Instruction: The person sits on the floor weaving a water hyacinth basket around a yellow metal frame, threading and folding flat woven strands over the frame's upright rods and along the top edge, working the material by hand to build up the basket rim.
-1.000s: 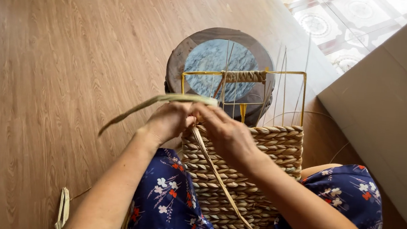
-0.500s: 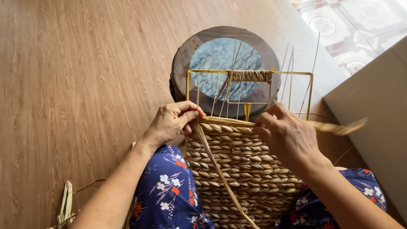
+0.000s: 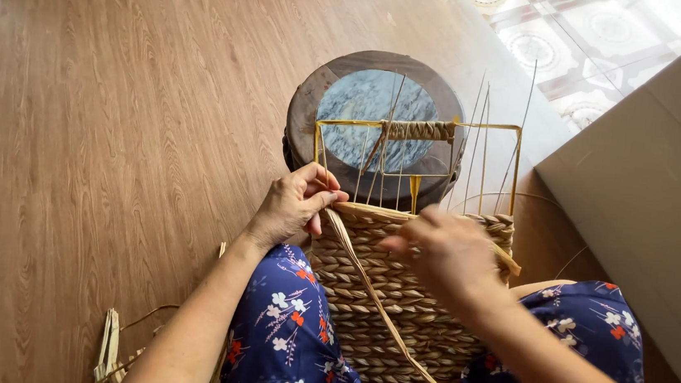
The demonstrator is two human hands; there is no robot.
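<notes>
**A:** What lies at the centre of the view?

**B:** A partly woven basket [image 3: 395,313] of twisted straw-coloured fibre, resting between the person's knees, which are covered by blue flowered cloth [image 3: 284,344]. Its finished wall ends at an upper edge just below a yellow wire frame [image 3: 417,126], from which thin upright stakes [image 3: 479,138] rise.

**A:** And the hands?

**B:** The left hand [image 3: 293,204] sits at the left end of the woven edge, thumb and fingers pinched shut on a flat fibre strand [image 3: 372,294] that runs diagonally down across the basket front. The right hand [image 3: 447,252] lies over the right part of the edge, blurred; its fingers are curled, and a strand end shows just beyond it, but whether the grip has closed on it cannot be told.

**A:** What surrounds the work?

**B:** Directly behind the frame stands a round dark wooden stool [image 3: 376,120] with a blue-grey stone inset, partly screened by the frame and stakes. All of it rests on a wood-patterned floor [image 3: 99,110]. Loose fibre scraps [image 3: 113,349] lie at lower left. A plain brown panel [image 3: 655,205] fills the right side, with patterned tiles [image 3: 587,49] beyond it.
</notes>
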